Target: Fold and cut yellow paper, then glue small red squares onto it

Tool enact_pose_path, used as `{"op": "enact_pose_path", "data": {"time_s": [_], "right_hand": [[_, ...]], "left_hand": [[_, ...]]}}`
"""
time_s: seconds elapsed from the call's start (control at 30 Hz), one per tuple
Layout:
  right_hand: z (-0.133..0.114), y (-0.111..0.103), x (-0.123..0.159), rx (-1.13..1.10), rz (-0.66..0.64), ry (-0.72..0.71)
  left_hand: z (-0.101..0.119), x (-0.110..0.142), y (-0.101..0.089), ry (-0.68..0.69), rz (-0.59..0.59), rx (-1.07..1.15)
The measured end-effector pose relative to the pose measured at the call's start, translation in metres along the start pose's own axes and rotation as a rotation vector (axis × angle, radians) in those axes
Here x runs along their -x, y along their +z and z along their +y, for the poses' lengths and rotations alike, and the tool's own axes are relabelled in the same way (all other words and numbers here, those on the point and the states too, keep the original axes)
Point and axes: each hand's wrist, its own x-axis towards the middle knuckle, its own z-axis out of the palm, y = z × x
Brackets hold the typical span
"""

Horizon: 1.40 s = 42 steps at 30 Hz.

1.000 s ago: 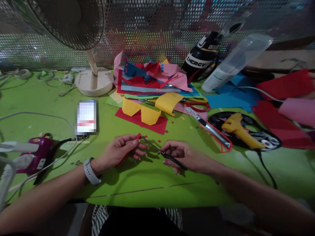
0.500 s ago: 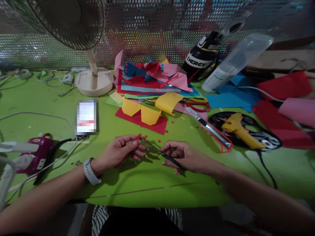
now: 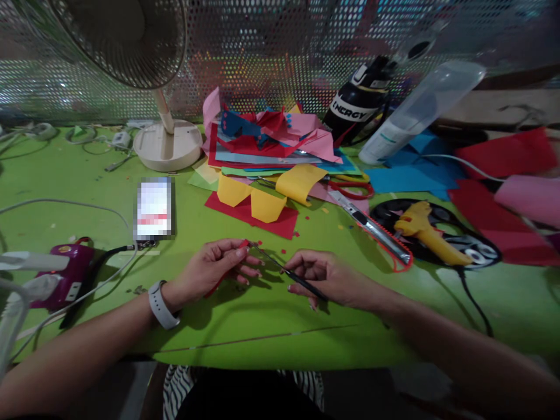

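My left hand pinches a narrow red paper strip between thumb and fingertips; the strip's other end shows below the palm. Black-handled scissors, seen edge-on, are in my right hand, with their thin metal blades reaching left to the strip's end. Small red paper bits lie on the green table just beyond the blades. Behind my hands, a folded yellow paper piece rests on a red paper sheet. The finger loops are mostly hidden by my right hand.
A utility knife and a yellow glue gun lie to the right. Stacked coloured paper, a black bottle and a fan stand behind. A phone and purple power adapter are left.
The scissors' handle has shifted slightly up and left in my right hand. The red strip's tip at my left fingertips has moved a little left.
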Motion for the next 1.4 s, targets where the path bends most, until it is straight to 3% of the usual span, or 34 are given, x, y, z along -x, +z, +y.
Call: {"op": "enact_pose_path", "data": {"time_s": [0.27, 1.4], "right_hand": [[-0.011, 0.000, 0.005, 0.010, -0.011, 0.032], [-0.001, 0.002, 0.001, 0.003, -0.031, 0.028]], "left_hand": [[-0.002, -0.001, -0.003, 0.008, 0.005, -0.010], [-0.001, 0.000, 0.001, 0.005, -0.026, -0.018]]}}
